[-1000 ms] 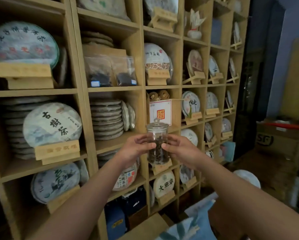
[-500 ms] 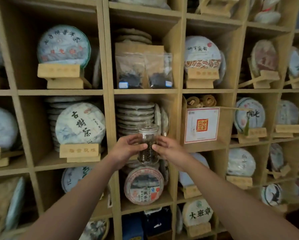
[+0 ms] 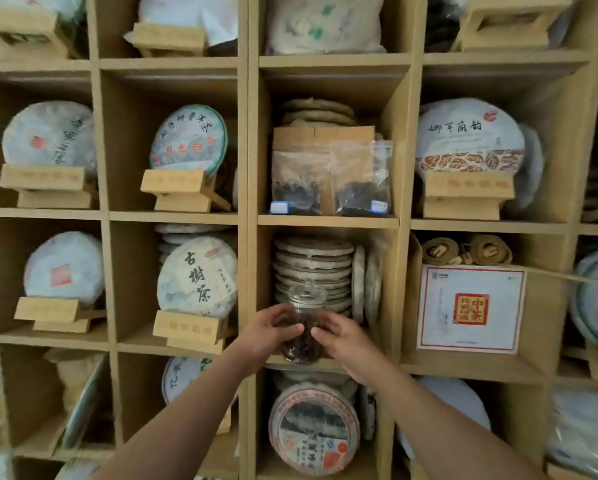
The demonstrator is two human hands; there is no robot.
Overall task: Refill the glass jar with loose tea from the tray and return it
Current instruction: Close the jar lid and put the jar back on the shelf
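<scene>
A clear glass jar [image 3: 303, 344] with a glass lid, mostly full of dark loose tea, is upright at the front edge of a wooden shelf compartment [image 3: 325, 364]. My left hand [image 3: 268, 332] grips its left side and my right hand [image 3: 344, 341] grips its right side. Whether the jar's base rests on the shelf board is hidden by my fingers. The tea tray is out of view.
Behind the jar stands a stack of wrapped tea cakes [image 3: 313, 268], with upright cakes [image 3: 366, 282] to its right. Two bags of loose tea [image 3: 330, 181] fill the compartment above. A white boxed tea [image 3: 470, 308] sits to the right, a cake on a wooden stand [image 3: 197, 275] to the left.
My view has swung left and closer to the shelving. Both hands carried the jar forward into the compartment with the stacked cakes, down to its front edge.
</scene>
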